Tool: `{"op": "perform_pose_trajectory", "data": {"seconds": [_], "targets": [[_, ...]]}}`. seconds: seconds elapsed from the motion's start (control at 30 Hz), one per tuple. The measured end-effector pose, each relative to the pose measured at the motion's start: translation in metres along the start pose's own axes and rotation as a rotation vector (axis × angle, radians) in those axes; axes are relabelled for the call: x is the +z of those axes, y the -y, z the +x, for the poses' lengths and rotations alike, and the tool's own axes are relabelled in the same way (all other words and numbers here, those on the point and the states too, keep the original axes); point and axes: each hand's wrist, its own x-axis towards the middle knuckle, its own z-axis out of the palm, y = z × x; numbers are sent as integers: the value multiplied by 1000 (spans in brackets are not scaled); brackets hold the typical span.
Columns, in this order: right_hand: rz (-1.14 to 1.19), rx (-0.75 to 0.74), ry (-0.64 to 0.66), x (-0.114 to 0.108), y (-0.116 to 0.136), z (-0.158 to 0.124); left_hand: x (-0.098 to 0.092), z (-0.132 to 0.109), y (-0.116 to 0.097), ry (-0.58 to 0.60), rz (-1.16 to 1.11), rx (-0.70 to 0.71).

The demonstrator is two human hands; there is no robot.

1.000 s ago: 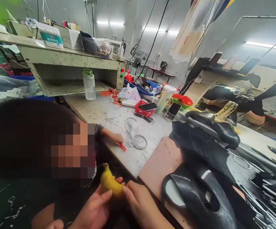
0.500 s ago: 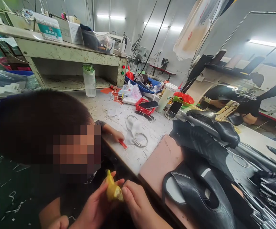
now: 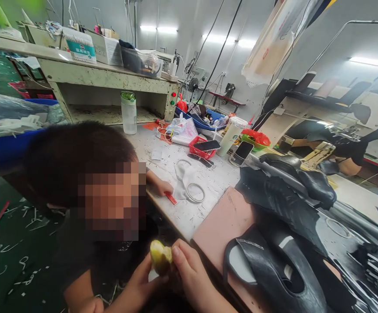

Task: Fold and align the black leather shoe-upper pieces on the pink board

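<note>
1. Room: a workshop under strip lights, with cables hung from above. A long, scuffed pale counter (image 3: 182, 213) is seen, with a shelf unit (image 3: 110, 82) at its far end.
2. On the counter: a water bottle (image 3: 129, 113), a red basket (image 3: 202, 150) with a phone laid across it, a lidded cup (image 3: 231, 135), a metal ring (image 3: 195, 192), and black leather pieces (image 3: 283, 195) piled to the right.
3. A second person is close in front; that person's hand (image 3: 159, 187) rests on the counter edge, beside a red strip (image 3: 171, 198).
4. The banana (image 3: 160, 257) is held low, below the counter edge and off the counter.
5. Left hand (image 3: 139, 284): grip closed under the banana. Right hand (image 3: 192, 278): grip closed on it, thumb pressed at its side.
6. Step judged in hand: the fruit is being worked open between both grips.
7. Further handling is judged to call for light pressure, since the flesh looks soft.
</note>
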Motion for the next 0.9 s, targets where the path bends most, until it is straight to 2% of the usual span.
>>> {"op": "perform_pose_trajectory", "data": {"seconds": [0.17,0.3,0.4,0.47,0.53,0.63,0.7,0.77,0.83,0.9], "targets": [[-432,-117,74,-9,10,-10,7,-8,-21,0,-359,-147],[-781,-249,272,-14,15,-17,3,-2,-25,2,-545,-184],[-998,-198,481,-18,13,-17,-2,2,-23,35,-573,-177],[-1048,-109,501,-22,12,-14,-8,3,-19,122,-512,-166],[-932,-60,353,-25,12,-5,-15,3,-15,233,-391,-130],[-439,7,66,-25,13,14,-21,5,-10,281,-117,-35],[-50,111,9,-20,12,26,-20,6,-9,227,14,26],[194,194,6,-14,9,33,-16,7,-10,198,65,72],[280,212,-24,-9,7,36,-14,7,-13,205,82,97],[307,204,-43,-5,5,35,-14,7,-16,251,112,63]]}}
